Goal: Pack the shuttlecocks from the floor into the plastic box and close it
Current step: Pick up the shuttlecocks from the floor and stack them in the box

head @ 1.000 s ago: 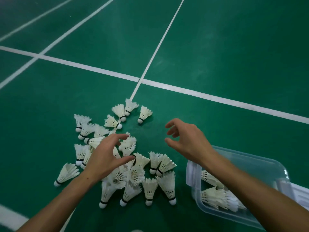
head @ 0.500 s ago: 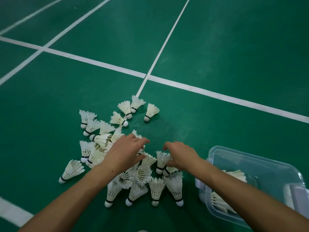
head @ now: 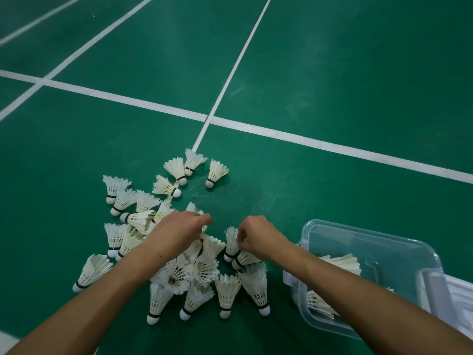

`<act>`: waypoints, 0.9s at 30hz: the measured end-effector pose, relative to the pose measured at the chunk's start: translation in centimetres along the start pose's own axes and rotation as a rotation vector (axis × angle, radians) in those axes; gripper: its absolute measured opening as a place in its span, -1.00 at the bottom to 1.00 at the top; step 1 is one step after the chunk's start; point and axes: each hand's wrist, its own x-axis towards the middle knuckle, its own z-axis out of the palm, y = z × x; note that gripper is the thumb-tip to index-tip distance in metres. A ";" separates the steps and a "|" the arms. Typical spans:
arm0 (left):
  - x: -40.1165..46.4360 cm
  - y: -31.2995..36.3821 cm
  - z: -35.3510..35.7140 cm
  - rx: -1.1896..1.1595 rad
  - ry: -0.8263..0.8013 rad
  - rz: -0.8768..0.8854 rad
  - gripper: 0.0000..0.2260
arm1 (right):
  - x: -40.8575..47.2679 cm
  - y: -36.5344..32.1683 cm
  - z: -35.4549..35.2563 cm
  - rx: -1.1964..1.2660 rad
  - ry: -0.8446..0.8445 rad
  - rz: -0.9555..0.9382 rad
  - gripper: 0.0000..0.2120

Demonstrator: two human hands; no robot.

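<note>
White feathered shuttlecocks (head: 176, 257) are seen heaped and scattered on the green court floor (head: 332, 73), just beside a clear plastic box (head: 378, 242) at lower right in which several more are already lying. The box is seen uncovered, with what appears to be its lid (head: 458, 298) lying against its right side. One shuttlecock (head: 231, 242) at the right edge of the heap is pinched by its feathers between the curled fingers and thumb of the right hand (head: 258, 239). The left hand (head: 176, 231) is lowered onto the middle of the heap, fingers curled down among the feathers; whether anything is gripped there cannot be told. White court lines (head: 281, 135) are seen crossing beyond the heap.
</note>
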 end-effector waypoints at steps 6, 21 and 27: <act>-0.4 1.2 -3.5 -0.119 0.267 0.038 -0.68 | -2.6 0.0 -4.3 0.107 0.156 -0.044 -0.93; 4.6 19.1 -8.6 -0.615 0.336 0.373 -0.84 | -20.7 11.3 -11.8 0.472 0.571 0.216 -0.89; 6.7 25.6 -6.3 -0.606 0.211 0.367 -0.74 | -24.4 17.1 -8.8 0.527 0.600 0.365 -0.84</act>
